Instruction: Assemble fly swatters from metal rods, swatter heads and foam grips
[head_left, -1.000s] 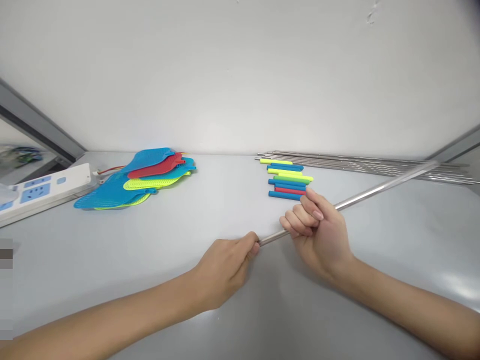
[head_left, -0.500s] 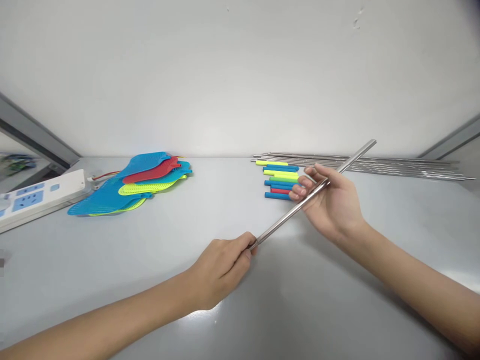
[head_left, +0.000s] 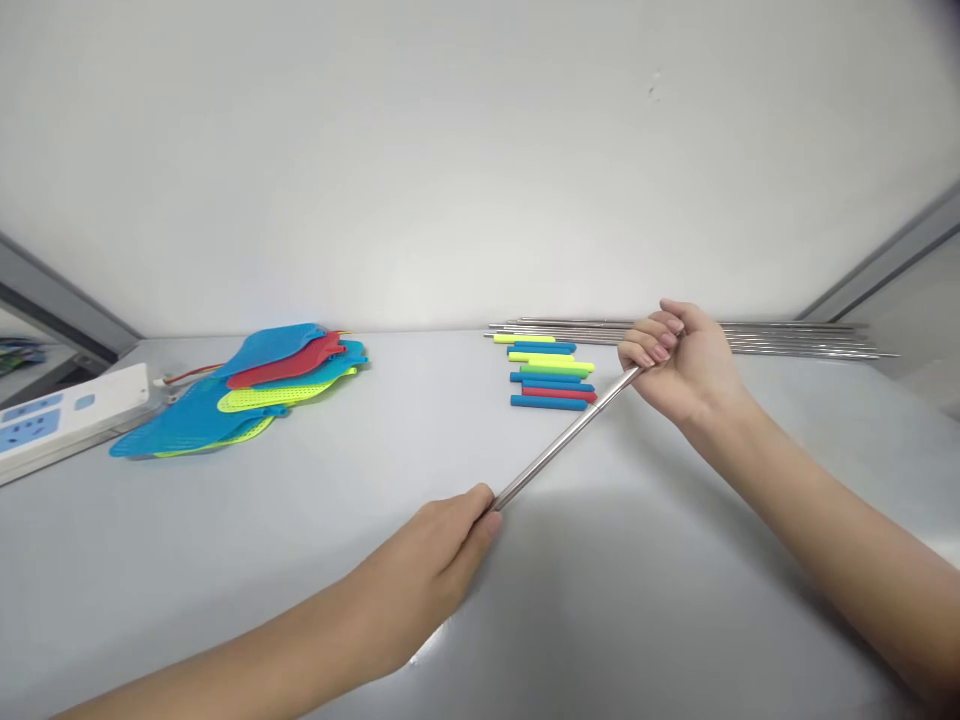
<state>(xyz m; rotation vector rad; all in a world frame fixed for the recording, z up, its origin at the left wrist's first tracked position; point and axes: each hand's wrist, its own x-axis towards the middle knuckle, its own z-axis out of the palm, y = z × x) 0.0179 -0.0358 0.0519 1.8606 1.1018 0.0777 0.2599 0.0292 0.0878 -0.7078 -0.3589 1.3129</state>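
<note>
Rod [head_left: 564, 439]: pinched at near end by left hand [head_left: 442, 562], far end closed inside right hand [head_left: 679, 360].
Advice: keep both grips firm (steel is slippery), clear of coloured sleeves [head_left: 551, 375].

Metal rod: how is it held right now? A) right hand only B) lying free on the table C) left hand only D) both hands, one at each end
D: the left hand pinches the near end of the metal rod and the right hand is closed round its far end.

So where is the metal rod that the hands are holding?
In the head view, the metal rod slants across centre-right, from the left hand up to the right hand, just in front of the coloured tubes.
</note>
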